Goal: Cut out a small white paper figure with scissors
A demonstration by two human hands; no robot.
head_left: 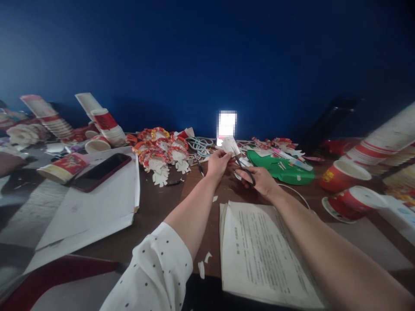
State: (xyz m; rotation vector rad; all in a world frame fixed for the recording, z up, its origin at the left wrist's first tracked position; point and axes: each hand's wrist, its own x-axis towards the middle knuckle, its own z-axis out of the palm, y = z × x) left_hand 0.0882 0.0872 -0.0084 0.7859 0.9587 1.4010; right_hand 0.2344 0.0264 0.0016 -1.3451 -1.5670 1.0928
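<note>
Between the fingers of my left hand (219, 164) is a small piece of white paper (229, 147), held up over the table. My right hand (259, 180) grips a pair of scissors (247, 172) with dark handles, its blades pointing up and left at the paper's lower edge. How far the blades are apart is too small to tell. Just below my hands lies a printed booklet (259, 246). White paper scraps (201, 269) lie on the brown table left of it. A pen (200, 166) rests left of my left hand.
Cut red and white paper pieces (158, 151) are heaped left of centre. A green sheet (280, 168) with markers lies to the right. Red paper cups (345, 175) stand at the right. A phone (102, 172) lies on a white board (97, 211). Behind rises a blue wall (194, 65).
</note>
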